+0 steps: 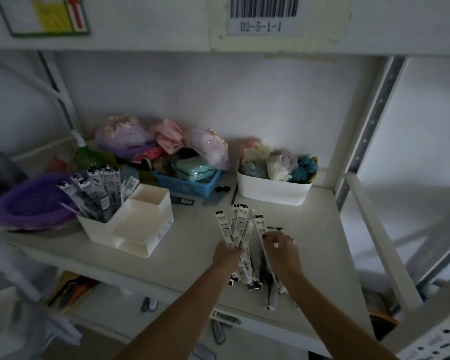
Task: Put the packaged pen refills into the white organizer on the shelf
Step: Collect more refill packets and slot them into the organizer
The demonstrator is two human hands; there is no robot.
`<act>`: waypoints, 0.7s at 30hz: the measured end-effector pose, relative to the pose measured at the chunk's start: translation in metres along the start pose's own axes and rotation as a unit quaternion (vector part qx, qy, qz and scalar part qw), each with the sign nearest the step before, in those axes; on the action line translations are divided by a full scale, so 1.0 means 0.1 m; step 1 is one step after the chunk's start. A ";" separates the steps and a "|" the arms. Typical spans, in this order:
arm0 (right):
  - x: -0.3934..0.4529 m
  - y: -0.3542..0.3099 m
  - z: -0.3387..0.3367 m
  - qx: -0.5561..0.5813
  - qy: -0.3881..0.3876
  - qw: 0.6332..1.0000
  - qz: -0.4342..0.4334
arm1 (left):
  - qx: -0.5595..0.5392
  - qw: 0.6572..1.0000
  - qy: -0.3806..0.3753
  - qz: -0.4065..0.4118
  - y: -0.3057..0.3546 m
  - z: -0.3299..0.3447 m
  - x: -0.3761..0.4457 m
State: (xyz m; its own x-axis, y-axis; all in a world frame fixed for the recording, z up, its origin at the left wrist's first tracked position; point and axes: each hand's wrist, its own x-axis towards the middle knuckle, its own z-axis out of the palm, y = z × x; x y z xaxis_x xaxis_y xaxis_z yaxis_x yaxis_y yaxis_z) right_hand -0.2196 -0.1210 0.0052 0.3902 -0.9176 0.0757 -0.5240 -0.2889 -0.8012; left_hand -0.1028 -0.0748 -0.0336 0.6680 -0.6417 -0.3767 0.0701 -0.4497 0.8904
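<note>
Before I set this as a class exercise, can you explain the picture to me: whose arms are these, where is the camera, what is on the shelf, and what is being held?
There is no machine here: a person works with bare hands. The one picture comes from a camera on the person's head, looking forward and down.

The left hand holds a fan of packaged pen refills. The right hand reaches into more loose refill packs lying on the white shelf.

To the left stands the white organizer, with refills already upright in its rear left compartment. Behind are a blue basket and a white tub, both filled with soft, colourful items, and at far left something purple.
</note>
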 end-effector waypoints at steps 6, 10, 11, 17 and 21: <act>0.10 -0.57 0.53 0.024 -0.129 0.990 0.044 | -0.068 0.992 -0.032 0.104 0.24 -0.63 -0.07; 0.14 -1.09 0.95 0.046 -0.098 0.994 -0.023 | -0.038 0.973 -0.068 0.218 0.43 -1.20 -0.02; 0.14 -1.27 1.06 0.059 -0.079 0.994 -0.041 | 0.002 0.964 -0.069 0.259 0.46 -1.39 0.01; 0.04 -2.28 1.60 0.088 0.012 0.986 -0.142 | 0.161 0.876 0.016 0.454 0.65 -2.47 0.20; -0.03 -2.76 1.88 0.136 0.058 0.973 -0.177 | 0.333 0.767 0.138 0.531 0.73 -3.12 0.34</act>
State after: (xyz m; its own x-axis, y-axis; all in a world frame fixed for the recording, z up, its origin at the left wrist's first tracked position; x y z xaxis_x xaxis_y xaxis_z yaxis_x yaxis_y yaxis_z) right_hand 0.0658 0.0131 0.1142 0.4141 -0.8027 0.4292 -0.1457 -0.5239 -0.8392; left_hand 0.1560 0.0641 0.0984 0.2244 -0.7512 0.6207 -0.9544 -0.0408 0.2957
